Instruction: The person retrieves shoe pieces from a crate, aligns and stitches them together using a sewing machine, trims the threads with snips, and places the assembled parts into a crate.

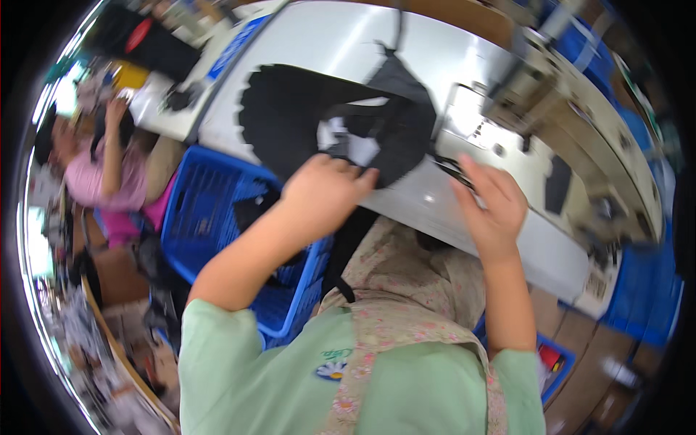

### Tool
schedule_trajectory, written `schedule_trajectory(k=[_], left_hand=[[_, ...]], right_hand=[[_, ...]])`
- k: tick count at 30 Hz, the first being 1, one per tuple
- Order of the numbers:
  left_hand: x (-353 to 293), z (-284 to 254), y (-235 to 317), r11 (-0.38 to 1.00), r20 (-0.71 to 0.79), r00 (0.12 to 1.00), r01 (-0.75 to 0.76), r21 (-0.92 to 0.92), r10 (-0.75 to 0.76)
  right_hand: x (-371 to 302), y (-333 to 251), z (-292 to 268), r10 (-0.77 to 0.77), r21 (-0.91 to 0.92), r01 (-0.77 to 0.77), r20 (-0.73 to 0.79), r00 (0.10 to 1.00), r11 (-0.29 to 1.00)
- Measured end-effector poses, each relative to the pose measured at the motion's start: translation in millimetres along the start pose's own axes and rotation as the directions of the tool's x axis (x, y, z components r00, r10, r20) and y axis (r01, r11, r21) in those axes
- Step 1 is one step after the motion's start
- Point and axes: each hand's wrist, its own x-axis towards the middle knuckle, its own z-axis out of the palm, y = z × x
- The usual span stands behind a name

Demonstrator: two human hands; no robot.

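The black piece (279,109) looks like matt cloth on a smooth, glossy white tabletop (326,40), near a shiny metal plate (464,112), a dark tool (454,169) with a metallic glint, a blue plastic basket (194,190), and a matt cloth apron (413,322) and shirt (232,362).

Lt grn tee (420,391) w/ daisy (331,371), flwr-print apron (417,290)

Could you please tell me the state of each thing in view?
Left hand: fingers curled at black fabric's near edge
Right hand: holding a tool
Black fabric: spread on the table
Slim dark tool: held; open or shut unclear, blurred
Blue basket: open-topped, black material inside
Sewing machine: upright; running or stopped unclear
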Motion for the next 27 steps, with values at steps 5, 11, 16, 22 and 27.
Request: schedule_trajectory(k=[5, 11, 16, 22, 27], left_hand=[[-60.4, -26.2, 3.0, 0.886, -0.205, 0.898, 0.303, -0.35, -0.388], [-187.4, -60.3, -100.5, 0.192, -0.16, 0.206, 0.148, -0.97, -0.965], [-305.5, 36.6, -220.6, 0.067, -0.004, 0.237, 0.257, -0.964, -0.971], [-358.6, 214.9, -238.1, -0.126, 0.157, -0.009, 0.645, -0.754, -0.988], [-273.9, 235.4, -151.3, 0.297, -0.024, 0.303, 0.914, -0.277, -0.953]], right_hand=[[-39.8, 9.0, 29.5, 0.508, 0.23, -0.509, 0.066, 0.859, 0.83], [-43.7, 15.8, 69.1, 0.646, 0.4, -0.657, 0.183, 0.741, 0.639], [-50.7, 22.8, 77.3, 0.658, 0.357, -0.693, 0.235, 0.716, 0.627], [-49.0, 21.1, 76.3, 0.661, 0.255, -0.71, 0.258, 0.704, 0.656], [-53.7, 20.7, 71.3, 0.664, 0.169, -0.706, 0.245, 0.706, 0.688]])
